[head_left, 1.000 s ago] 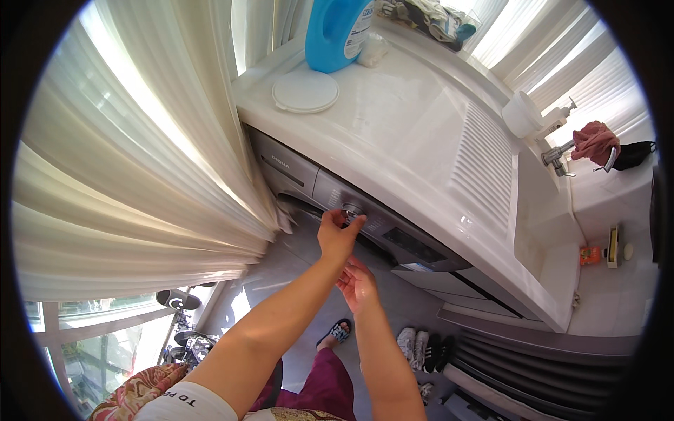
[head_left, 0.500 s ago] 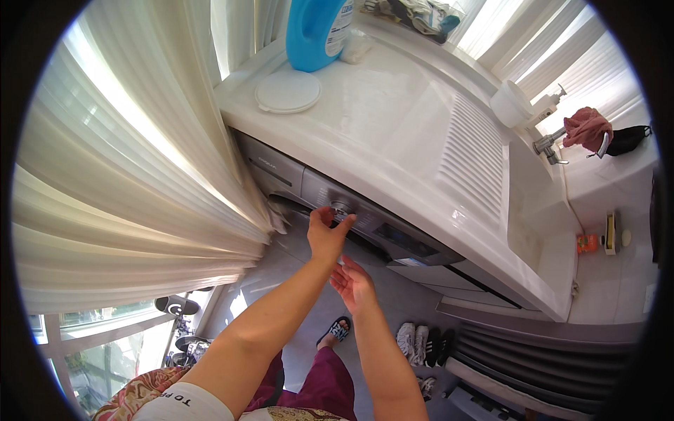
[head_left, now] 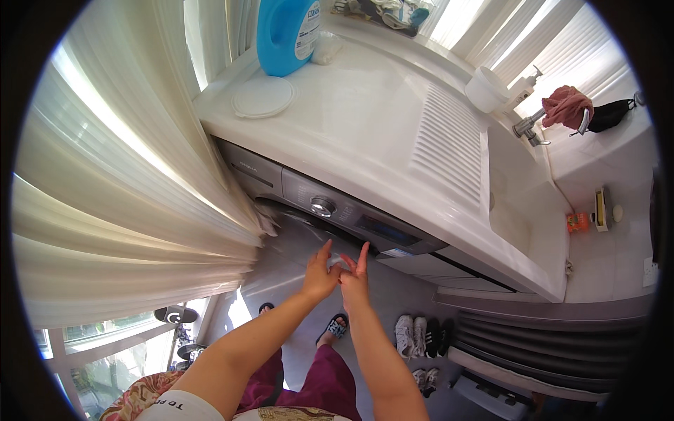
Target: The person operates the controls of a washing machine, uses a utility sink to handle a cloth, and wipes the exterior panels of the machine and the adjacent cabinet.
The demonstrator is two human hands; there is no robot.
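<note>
My left hand and my right hand are together in front of the washing machine, below its control panel. The left hand's fingers stretch toward the machine, off the silver dial. My right hand has its index finger extended near the panel's lower edge, with its thumb reaching toward the left hand. Whether the two hands touch, I cannot tell. No held object shows in either hand. Right of the dial is a dark display. Part of the round door shows below the panel.
A white countertop with a ribbed washboard and sink covers the machine. On it stand a blue detergent bottle and a round white lid. Curtains hang at left. Shoes stand on the floor.
My left hand has let go of the dial and drawn back toward me. The right hand's index finger now points toward the panel. The view has shifted slightly.
</note>
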